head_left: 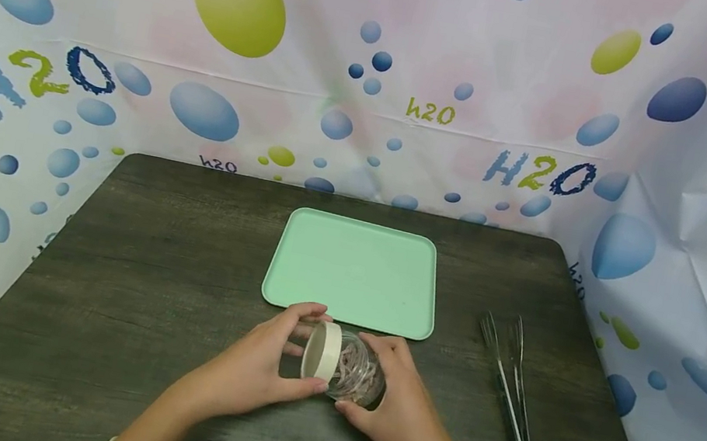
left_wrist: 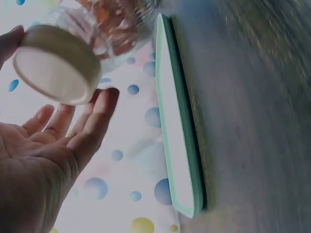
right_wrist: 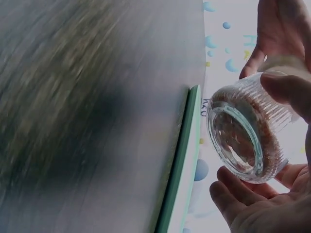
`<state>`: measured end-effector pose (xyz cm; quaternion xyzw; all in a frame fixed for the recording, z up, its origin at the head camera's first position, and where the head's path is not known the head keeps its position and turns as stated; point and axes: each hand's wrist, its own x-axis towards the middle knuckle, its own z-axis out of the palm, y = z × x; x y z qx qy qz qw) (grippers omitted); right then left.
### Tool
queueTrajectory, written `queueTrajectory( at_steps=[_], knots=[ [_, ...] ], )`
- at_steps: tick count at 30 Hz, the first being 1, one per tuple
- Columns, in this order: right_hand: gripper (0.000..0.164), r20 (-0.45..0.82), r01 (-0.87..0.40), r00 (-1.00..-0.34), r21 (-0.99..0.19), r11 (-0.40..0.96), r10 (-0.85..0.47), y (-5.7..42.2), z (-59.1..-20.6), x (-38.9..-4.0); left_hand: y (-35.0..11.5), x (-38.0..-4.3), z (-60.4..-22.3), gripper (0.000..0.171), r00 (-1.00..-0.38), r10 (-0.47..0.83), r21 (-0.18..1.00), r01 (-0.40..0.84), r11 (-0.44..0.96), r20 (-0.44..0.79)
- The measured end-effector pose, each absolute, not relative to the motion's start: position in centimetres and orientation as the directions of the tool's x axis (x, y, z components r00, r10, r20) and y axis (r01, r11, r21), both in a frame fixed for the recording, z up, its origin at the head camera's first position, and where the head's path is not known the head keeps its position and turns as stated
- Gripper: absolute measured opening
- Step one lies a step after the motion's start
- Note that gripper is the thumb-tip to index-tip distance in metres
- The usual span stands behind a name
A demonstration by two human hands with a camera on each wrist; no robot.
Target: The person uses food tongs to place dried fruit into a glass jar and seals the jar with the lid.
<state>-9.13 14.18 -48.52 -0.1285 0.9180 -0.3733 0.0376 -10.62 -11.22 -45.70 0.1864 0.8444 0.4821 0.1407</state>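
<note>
A clear ribbed glass jar (head_left: 360, 374) with a cream lid (head_left: 322, 351) is held on its side above the table, in front of the tray. Pinkish-brown, curled pieces show through its glass; their kind is unclear. My left hand (head_left: 253, 366) grips the lid's rim between thumb and fingers, the palm facing it in the left wrist view. Around the jar's body near its base, my right hand (head_left: 398, 402) has its thumb on one side and fingers on the other. The lid sits at the jar's mouth; how tight it is cannot be told.
A pale green tray (head_left: 353, 272) lies just beyond the hands. Metal tongs (head_left: 504, 386) rest on the dark table (head_left: 176, 260) to the right, their tips pointing away. A patterned white sheet (head_left: 331, 27) surrounds the back and sides.
</note>
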Motion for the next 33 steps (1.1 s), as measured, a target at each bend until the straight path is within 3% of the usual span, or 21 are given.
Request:
queueTrajectory(
  at_steps=[7,16,21,33],
  knots=[
    [0.098,0.181,-0.303,-0.952,-0.646,0.701,-0.245,13.7,-48.3,-8.3,-10.2,-10.6,-45.4,0.082,-0.899,0.435,0.870,0.165,0.465,-0.061],
    [0.101,0.352,-0.409,-0.902,-0.512,0.755,-0.250,13.3,-47.9,-7.7,-9.3,-10.4,-45.2,0.081,-0.912,0.405,0.820,0.186,0.542,-0.061],
    [0.101,0.366,-0.419,-0.895,-0.491,0.764,-0.256,13.4,-47.7,-7.6,-9.2,-10.4,-45.2,0.082,-0.908,0.414,0.816,0.187,0.546,-0.068],
    [0.100,0.318,-0.438,-0.897,-0.543,0.717,-0.308,14.1,-47.0,-7.4,-10.2,-10.9,-45.4,0.080,-0.840,0.539,0.824,0.346,0.449,0.059]
  ],
)
